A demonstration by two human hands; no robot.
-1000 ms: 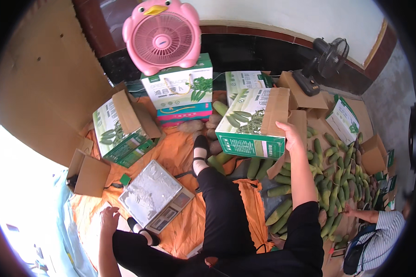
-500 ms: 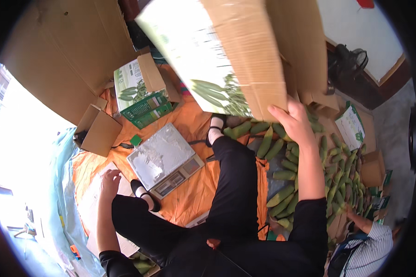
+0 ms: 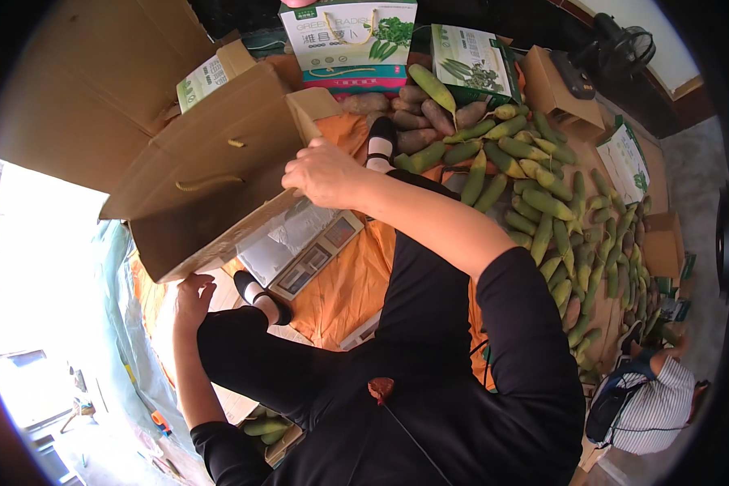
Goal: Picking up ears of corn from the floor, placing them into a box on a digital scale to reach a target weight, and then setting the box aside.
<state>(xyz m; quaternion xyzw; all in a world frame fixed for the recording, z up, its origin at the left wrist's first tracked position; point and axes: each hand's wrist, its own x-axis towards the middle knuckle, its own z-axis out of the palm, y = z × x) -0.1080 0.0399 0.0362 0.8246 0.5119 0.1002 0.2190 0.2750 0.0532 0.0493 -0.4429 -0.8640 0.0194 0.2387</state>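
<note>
My right hand (image 3: 320,172) is closed on the near edge of an open cardboard box (image 3: 243,130), toward its right end. The box lies tilted with its opening facing me. Two yellow rope handles (image 3: 209,183) show on its bare brown inside. At the box's lower left corner, my left hand (image 3: 193,301) has its fingers curled against the cardboard. Below the box sits a weighing scale (image 3: 304,263) with a silver platform, partly covered by it.
Green radishes (image 3: 543,202) lie heaped on the right, with purplish roots (image 3: 413,121) behind. Printed cartons (image 3: 352,36) stand at the back, beside a black fan (image 3: 624,44). An orange sheet (image 3: 340,300) covers the floor. Another person (image 3: 648,405) is at the lower right.
The box has come down from the upper middle to the left, above the scale, and turned so its inside shows. My right hand moved left with it; its corner now meets my left hand.
</note>
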